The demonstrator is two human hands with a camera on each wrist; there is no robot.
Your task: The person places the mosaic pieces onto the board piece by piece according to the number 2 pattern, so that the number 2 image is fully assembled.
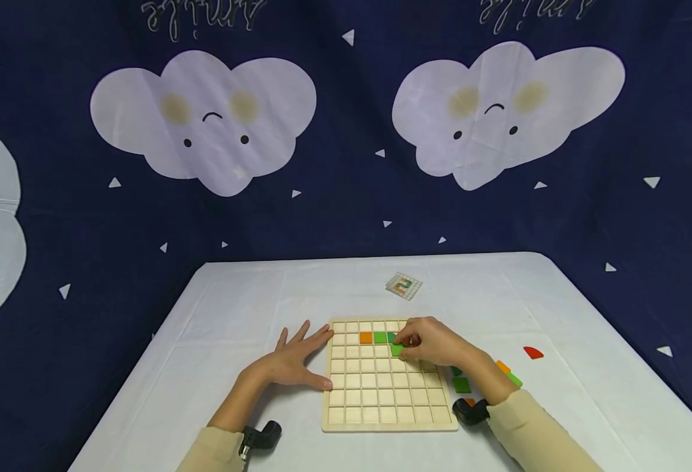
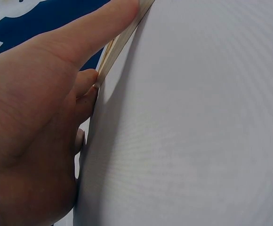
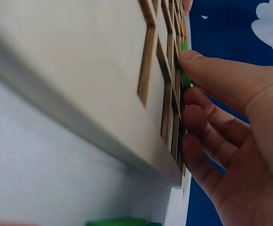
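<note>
Pinching a green tile (image 1: 397, 351) on the board (image 1: 369, 397), the right hand (image 1: 434, 342) is apparently placing it, release presumably next, the left hand (image 1: 289, 362) outspread alongside.

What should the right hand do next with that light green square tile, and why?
Perhaps press the light green square tile gently down: the right hand pinches it at the pale wooden grid board, one row nearer than the half-hidden dark green tile, and I can't tell if it sits flat. The left hand touches the board's left edge.
</note>
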